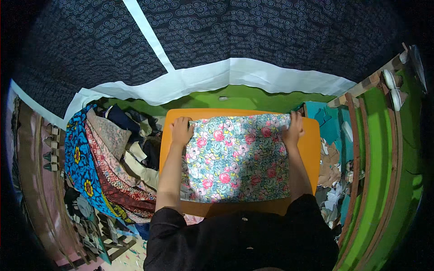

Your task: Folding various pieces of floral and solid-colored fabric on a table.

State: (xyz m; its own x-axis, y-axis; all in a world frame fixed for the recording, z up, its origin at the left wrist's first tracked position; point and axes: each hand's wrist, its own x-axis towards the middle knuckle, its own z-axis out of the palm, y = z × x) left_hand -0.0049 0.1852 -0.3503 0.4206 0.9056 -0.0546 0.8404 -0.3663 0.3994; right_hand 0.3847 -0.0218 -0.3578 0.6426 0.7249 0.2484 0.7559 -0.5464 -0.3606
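Observation:
A floral cloth [237,158], with pink roses and green leaves on a pale ground, lies spread as a rough rectangle over an orange tabletop [308,167]. My left hand [181,131] is at its far left corner, the fingers curled down and closed on the edge. At the far right corner my right hand [294,129] grips the cloth between thumb and fingers. Both forearms reach along the cloth's sides. A shadow darkens the right half of the fabric.
Patterned fabrics [86,167] in blue, red and pink are heaped left of the table. Fabric scraps [333,198] lie to the right beside a teal surface [318,117]. Wooden racks [355,180] line the right wall, and a dark patterned sheet with a white border [203,81] hangs beyond the table.

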